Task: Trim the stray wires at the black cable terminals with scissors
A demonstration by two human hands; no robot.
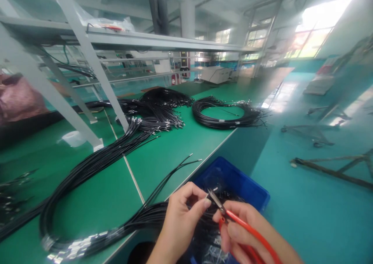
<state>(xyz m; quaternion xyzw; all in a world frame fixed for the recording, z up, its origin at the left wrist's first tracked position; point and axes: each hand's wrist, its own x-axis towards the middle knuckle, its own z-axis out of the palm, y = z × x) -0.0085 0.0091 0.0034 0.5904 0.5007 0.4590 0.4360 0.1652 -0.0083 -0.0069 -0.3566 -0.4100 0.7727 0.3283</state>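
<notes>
My left hand [186, 213] pinches the end of a black cable with a small pale tip, between thumb and forefinger. Red-handled cutters [244, 225] are in my right hand [241, 227], their metal jaws pointing up and left, right beside that cable end. Below both hands lie more black cable ends over a blue bin [247, 184]. A thick bundle of black cables [67, 190] curves over the green table [166, 155] and runs behind my left wrist. Two loose cable ends [180, 164] stick out above it.
A coiled cable ring [221, 122] and a pile of black cables [163, 97] lie farther back on the table. White shelf posts [93, 58] rise at the left, near a white roll [74, 138]. Wheeled metal stands [332, 170] are on the floor at the right.
</notes>
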